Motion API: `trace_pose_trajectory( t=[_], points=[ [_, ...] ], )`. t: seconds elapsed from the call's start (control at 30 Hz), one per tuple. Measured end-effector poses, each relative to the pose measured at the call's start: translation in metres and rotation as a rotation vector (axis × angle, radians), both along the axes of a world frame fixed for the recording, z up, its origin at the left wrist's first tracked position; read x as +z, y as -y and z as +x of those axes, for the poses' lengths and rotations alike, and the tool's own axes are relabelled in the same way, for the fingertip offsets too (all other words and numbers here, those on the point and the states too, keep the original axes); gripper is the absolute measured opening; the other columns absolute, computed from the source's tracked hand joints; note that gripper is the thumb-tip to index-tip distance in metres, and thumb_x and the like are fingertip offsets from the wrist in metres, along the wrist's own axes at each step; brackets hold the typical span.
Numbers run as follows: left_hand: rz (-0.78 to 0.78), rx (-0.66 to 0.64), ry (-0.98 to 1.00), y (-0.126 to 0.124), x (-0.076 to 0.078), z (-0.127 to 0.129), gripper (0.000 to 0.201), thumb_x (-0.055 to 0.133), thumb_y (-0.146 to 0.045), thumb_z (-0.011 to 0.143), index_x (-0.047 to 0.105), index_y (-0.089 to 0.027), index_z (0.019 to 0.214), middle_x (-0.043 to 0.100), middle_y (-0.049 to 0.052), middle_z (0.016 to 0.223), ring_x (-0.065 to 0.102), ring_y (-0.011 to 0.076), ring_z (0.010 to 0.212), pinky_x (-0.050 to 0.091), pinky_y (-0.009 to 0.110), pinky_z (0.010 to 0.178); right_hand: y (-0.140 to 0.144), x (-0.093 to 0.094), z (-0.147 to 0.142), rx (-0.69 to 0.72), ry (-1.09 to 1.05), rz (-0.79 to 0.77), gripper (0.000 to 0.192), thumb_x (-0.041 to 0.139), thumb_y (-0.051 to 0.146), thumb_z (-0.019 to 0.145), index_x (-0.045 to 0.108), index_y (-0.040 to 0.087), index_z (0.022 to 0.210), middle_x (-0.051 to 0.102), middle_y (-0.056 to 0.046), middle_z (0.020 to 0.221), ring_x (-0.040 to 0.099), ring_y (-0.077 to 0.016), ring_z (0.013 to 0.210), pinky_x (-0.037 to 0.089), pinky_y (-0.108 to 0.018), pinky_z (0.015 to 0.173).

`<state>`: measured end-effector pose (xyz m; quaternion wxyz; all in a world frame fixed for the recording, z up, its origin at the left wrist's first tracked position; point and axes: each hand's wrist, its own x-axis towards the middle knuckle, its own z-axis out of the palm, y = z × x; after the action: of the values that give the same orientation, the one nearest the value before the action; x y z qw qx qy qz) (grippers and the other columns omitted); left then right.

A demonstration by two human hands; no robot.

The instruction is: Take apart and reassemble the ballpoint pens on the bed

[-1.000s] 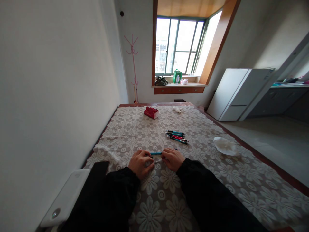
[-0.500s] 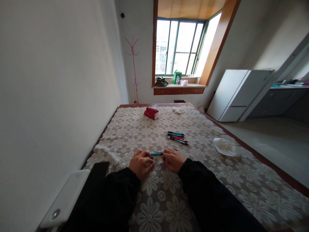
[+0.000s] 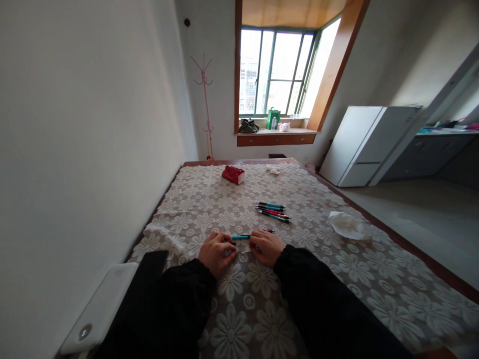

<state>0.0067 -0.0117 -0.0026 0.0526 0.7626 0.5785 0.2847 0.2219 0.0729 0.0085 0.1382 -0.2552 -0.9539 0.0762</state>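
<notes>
Working left to right, we are taking the pen cluster (image 3: 272, 212) as our landmark. Well to its left and nearer us, a white case (image 3: 103, 304) is lying beside a dark slab (image 3: 152, 264), partly behind the sleeve. Near side of the cluster, leftward: our left hand (image 3: 217, 253) is resting on the tablecloth (image 3: 232, 331), fingers curled, thumb close to the fingertips; a small dark tip is showing there, but we are not managing to tell what is gripped. Beyond the cluster, to its left, a red packet (image 3: 233, 174) is lying.

Key relation: a blue pen (image 3: 240, 237) is lying just nearer us than the cluster, a little left, its long axis running crosswise from hand to hand. Neither hand is sitting clearly nearer; fingers are bordering both ends of the visible barrel. Our right hand (image 3: 266, 248), directly on the cluster's near side, is bending its fingers downward; its grip is hiding from us. Right of the cluster, a crumpled tissue (image 3: 347, 225) is lying.
</notes>
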Motion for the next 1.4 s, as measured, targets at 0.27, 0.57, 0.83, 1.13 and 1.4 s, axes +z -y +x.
trace_pose_trajectory(
  t=[0.27, 0.57, 0.83, 1.13, 1.4],
  points=[
    [-0.006, 0.005, 0.002, 0.0, -0.001, -0.001, 0.009, 0.066, -0.03, 0.079, 0.075, -0.03, 0.082, 0.066, 0.002, 0.102, 0.053, 0.0217, 0.099, 0.046, 0.037, 0.088, -0.002, 0.002, 0.002, -0.024, 0.019, -0.021, 0.008, 0.052, 0.016, 0.079, 0.059, 0.019, 0.082, 0.061, -0.004, 0.087, 0.056, -0.0179, 0.082, 0.039, -0.028, 0.073],
    [0.0, -0.002, 0.003, 0.0, -0.001, -0.001, 0.009, 0.067, -0.029, 0.079, 0.075, -0.03, 0.082, 0.066, 0.002, 0.101, 0.053, 0.0216, 0.098, 0.047, 0.036, 0.087, -0.004, -0.002, 0.003, -0.025, 0.01, -0.022, 0.008, 0.052, 0.015, 0.079, 0.059, 0.019, 0.081, 0.061, -0.004, 0.085, 0.056, -0.0172, 0.081, 0.038, -0.028, 0.072],
    [0.006, 0.003, 0.007, -0.001, -0.002, -0.001, 0.009, 0.067, -0.029, 0.079, 0.075, -0.031, 0.082, 0.066, 0.001, 0.101, 0.053, 0.0214, 0.099, 0.048, 0.037, 0.087, -0.003, 0.0, 0.002, -0.026, 0.01, -0.027, 0.007, 0.052, 0.017, 0.081, 0.059, 0.019, 0.082, 0.061, -0.004, 0.087, 0.056, -0.0174, 0.083, 0.039, -0.028, 0.073],
    [0.011, -0.017, 0.005, -0.001, -0.001, 0.001, 0.009, 0.067, -0.029, 0.079, 0.075, -0.029, 0.082, 0.066, 0.003, 0.1, 0.054, 0.0215, 0.099, 0.048, 0.037, 0.087, 0.009, -0.003, -0.01, -0.035, -0.024, -0.085, 0.004, 0.055, 0.019, 0.085, 0.059, 0.019, 0.085, 0.06, -0.003, 0.088, 0.056, -0.0172, 0.085, 0.039, -0.027, 0.074],
    [0.056, -0.007, 0.057, 0.0, 0.006, 0.003, 0.013, 0.06, -0.03, 0.085, 0.072, -0.026, 0.087, 0.067, 0.004, 0.098, 0.054, 0.021, 0.1, 0.047, 0.037, 0.091, 0.015, -0.004, -0.017, -0.061, -0.072, -0.141, 0.007, 0.052, 0.015, 0.087, 0.058, 0.019, 0.088, 0.06, -0.004, 0.09, 0.055, -0.0171, 0.085, 0.039, -0.028, 0.076]
  ],
)
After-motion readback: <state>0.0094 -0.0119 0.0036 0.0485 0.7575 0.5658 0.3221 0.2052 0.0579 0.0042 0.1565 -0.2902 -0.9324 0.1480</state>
